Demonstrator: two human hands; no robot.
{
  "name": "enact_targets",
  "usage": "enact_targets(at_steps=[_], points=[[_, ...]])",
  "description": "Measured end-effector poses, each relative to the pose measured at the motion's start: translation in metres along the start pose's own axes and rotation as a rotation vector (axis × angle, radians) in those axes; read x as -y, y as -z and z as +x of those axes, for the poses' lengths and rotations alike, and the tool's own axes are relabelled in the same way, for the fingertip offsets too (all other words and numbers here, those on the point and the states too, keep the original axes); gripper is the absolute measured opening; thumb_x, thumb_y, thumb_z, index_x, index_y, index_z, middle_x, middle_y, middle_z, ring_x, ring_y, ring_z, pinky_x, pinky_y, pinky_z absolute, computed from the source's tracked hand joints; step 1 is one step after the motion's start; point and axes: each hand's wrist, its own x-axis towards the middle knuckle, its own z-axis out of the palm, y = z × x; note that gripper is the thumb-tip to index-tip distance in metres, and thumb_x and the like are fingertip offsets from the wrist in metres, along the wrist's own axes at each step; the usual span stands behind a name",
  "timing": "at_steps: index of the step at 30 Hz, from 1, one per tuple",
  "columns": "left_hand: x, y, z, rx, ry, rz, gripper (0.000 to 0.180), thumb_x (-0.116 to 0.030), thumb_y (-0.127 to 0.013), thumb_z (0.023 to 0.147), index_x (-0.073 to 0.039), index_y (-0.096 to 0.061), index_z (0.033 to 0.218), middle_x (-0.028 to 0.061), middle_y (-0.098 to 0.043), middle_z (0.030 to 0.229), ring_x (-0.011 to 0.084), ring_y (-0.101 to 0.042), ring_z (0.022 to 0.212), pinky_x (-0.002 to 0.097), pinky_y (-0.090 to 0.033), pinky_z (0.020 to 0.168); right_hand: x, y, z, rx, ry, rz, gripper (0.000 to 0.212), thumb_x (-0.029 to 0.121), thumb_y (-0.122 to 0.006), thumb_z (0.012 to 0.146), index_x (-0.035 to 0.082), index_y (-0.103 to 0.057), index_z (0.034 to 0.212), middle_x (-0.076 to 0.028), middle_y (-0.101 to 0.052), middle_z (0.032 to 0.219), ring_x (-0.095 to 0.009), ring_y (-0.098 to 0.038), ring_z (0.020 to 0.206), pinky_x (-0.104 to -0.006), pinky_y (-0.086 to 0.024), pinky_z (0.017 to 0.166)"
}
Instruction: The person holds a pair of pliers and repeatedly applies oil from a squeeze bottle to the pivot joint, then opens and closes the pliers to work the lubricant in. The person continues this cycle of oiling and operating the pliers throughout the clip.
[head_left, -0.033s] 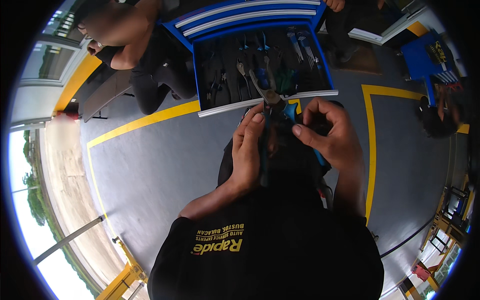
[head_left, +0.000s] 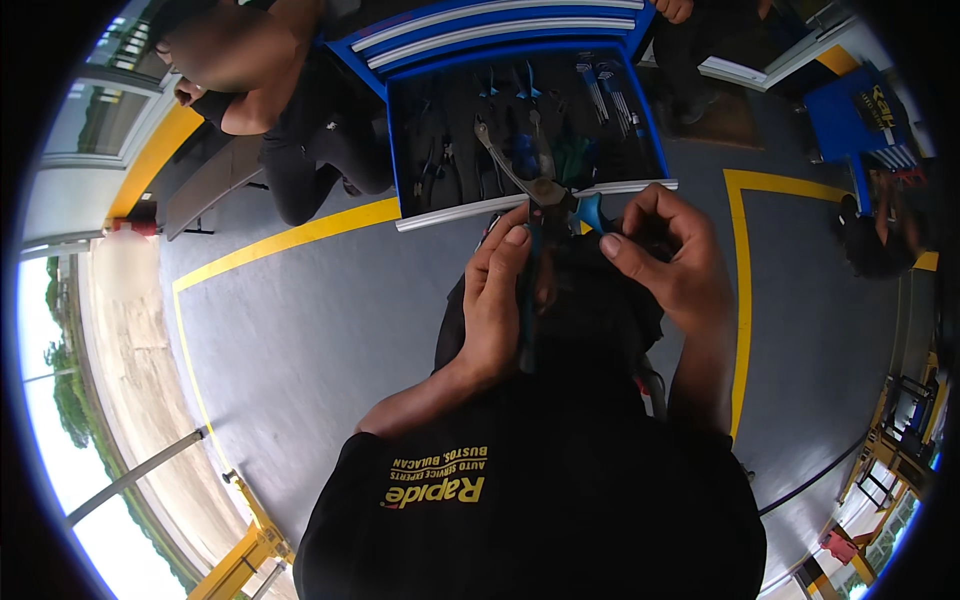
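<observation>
A pair of pliers with blue handle grips [head_left: 592,214] is held up in front of my body, its metal jaws spread apart toward the drawer. My left hand [head_left: 494,290] is closed around one handle, thumb lying along it. My right hand [head_left: 682,262] grips the other handle between thumb and curled fingers, which hide much of it. Just beyond the pliers is an open tool drawer [head_left: 430,215] with a dark lining, holding several pliers and a set of hex keys [head_left: 606,92].
The blue tool cabinet [head_left: 500,28] stands ahead. A seated person [head_left: 310,140] is at the far left beside a bench [head_left: 215,185]. Another person [head_left: 690,60] stands beyond the cabinet's right side. Yellow lines mark the grey floor [head_left: 320,310]; a second blue cabinet [head_left: 840,110] is far right.
My right hand has moved a little to the right, drawing its handle away from the other. The pliers' left jaw has swung left, so the jaws are wider apart. My left hand stays put.
</observation>
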Motion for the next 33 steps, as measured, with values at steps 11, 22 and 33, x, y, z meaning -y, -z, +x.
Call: enact_targets(at_steps=[11, 22, 33], points=[[0.0, 0.013, 0.005, -0.013, -0.021, 0.029, 0.05, -0.033, -0.05, 0.115, 0.001, -0.053, 0.152, -0.0016, -0.053, 0.073, 0.0059, -0.048, 0.063, 0.0231, -0.04, 0.06, -0.007, -0.028, -0.001, 0.219, -0.034, 0.028, 0.029, 0.025, -0.086, 0.093, 0.003, -0.067, 0.095, 0.0, -0.067, 0.084, -0.006, -0.061, 0.079, -0.0232, -0.047, 0.074], [-0.003, 0.009, -0.001, 0.011, -0.022, 0.048, 0.053, -0.036, -0.051, 0.114, 0.001, -0.054, 0.152, -0.0028, -0.056, 0.076, 0.0046, -0.05, 0.066, 0.0226, -0.04, 0.061, -0.005, -0.025, 0.0, 0.184, -0.13, 0.182, 0.038, 0.027, -0.086, 0.092, -0.003, -0.071, 0.112, -0.006, -0.075, 0.093, -0.011, -0.07, 0.085, -0.0254, -0.056, 0.08], [0.005, 0.007, 0.001, 0.148, -0.115, 0.023, 0.069, -0.048, -0.049, 0.111, 0.006, -0.047, 0.153, -0.0016, -0.047, 0.067, 0.0046, -0.041, 0.056, 0.0231, -0.031, 0.05, -0.016, 0.02, 0.008, 0.021, -0.149, 0.392, 0.026, 0.026, -0.085, 0.095, 0.001, -0.076, 0.092, -0.005, -0.075, 0.08, -0.009, -0.071, 0.075, -0.0225, -0.055, 0.069]])
